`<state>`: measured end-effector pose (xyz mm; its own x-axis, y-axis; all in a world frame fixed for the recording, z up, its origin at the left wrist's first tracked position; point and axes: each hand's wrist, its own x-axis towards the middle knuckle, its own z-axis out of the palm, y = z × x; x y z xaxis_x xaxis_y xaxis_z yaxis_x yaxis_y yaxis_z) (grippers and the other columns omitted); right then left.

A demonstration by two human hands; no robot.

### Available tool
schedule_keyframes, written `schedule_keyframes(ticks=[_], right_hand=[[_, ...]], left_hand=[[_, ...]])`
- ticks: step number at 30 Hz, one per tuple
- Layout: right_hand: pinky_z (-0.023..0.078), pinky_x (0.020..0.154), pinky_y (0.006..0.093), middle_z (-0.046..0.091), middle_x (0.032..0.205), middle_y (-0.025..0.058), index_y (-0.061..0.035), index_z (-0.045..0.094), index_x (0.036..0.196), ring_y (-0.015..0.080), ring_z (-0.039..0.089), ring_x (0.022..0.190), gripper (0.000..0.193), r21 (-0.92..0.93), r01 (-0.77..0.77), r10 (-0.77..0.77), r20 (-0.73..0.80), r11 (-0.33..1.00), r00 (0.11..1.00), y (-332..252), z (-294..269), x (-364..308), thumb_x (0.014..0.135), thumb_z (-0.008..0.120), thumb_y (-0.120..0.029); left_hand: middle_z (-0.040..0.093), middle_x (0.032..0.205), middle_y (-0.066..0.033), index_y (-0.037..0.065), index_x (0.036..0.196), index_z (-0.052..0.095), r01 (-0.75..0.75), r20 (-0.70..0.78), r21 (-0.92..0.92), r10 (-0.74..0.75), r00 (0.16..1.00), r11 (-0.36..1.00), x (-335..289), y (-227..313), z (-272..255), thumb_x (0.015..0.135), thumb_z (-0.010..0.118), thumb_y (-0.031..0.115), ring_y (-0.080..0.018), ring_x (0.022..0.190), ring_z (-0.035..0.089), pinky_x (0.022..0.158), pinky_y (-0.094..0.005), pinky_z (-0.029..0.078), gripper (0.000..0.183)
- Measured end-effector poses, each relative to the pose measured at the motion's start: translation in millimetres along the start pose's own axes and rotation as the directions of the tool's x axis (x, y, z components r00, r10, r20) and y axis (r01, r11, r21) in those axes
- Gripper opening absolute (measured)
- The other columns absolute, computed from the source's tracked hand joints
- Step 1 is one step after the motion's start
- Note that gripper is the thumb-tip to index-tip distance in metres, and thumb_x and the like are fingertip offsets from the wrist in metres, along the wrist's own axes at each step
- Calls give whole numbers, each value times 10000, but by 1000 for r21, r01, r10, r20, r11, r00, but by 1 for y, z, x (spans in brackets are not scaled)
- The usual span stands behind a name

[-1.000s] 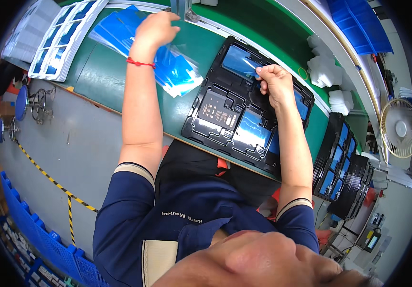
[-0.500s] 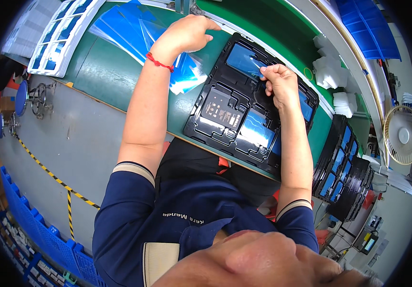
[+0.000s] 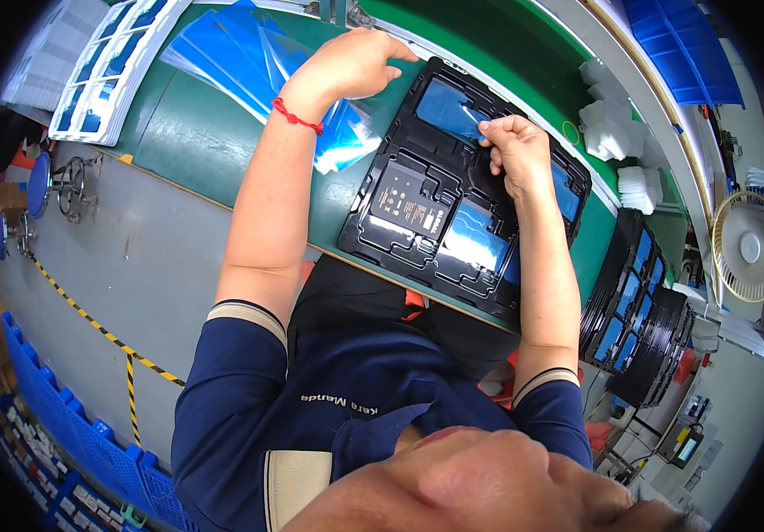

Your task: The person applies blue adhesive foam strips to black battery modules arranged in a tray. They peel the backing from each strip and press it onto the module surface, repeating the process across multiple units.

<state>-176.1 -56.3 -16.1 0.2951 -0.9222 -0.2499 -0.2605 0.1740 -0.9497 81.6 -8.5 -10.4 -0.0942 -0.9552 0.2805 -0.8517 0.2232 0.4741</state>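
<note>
my right hand point(image 3: 521, 158) is pinched narrow, whether on anything i cannot tell, over the glossy black tray point(image 3: 419, 142), a blue panel point(image 3: 446, 110) just left of it. my left hand point(image 3: 355, 65), thumb and forefinger apart, is by the tray's corner.

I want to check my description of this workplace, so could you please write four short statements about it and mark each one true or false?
1. Glossy blue film sheets lie on the green tabletop, left of the black plastic compartment tray. True.
2. The bare left hand grips one of these sheets. False: no sheet shows in its fingers, which are near the tray's upper-left corner.
3. The bare right hand is over the tray, thumb and forefinger pinched together. True.
4. The red cord bracelet is on the right wrist. False: it is on the left wrist.
</note>
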Motion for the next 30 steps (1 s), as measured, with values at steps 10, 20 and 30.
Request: schedule_keyframes(ticks=[10,20,30], right_hand=[[353,341,218,644,630,57,-3,642,753,63,478,395,89,-282,17,-55,-125,959,991,-3,12,-4,792,689,-68],[515,632,338,633,650,91,-4,596,975,210,638,602,335,-677,242,-438,-132,695,889,-6,21,-14,687,726,-116],[492,717,230,573,1068,85,22,471,1187,136,582,861,637,16,484,-452,383,875,806,-9,22,-38,668,831,-63]], left_hand=[[685,926,-171,46,1023,699,-113,154,-101,128,980,988,5,13,17,788,648,63,-324,836,661,765,-372,516,241],[686,925,-170,39,1020,698,-62,184,-106,81,980,992,8,19,19,789,660,102,-327,850,660,770,-379,517,243],[701,816,-126,15,931,706,-459,-529,-498,162,833,735,1,96,32,812,691,136,-191,708,688,631,-293,542,170]])
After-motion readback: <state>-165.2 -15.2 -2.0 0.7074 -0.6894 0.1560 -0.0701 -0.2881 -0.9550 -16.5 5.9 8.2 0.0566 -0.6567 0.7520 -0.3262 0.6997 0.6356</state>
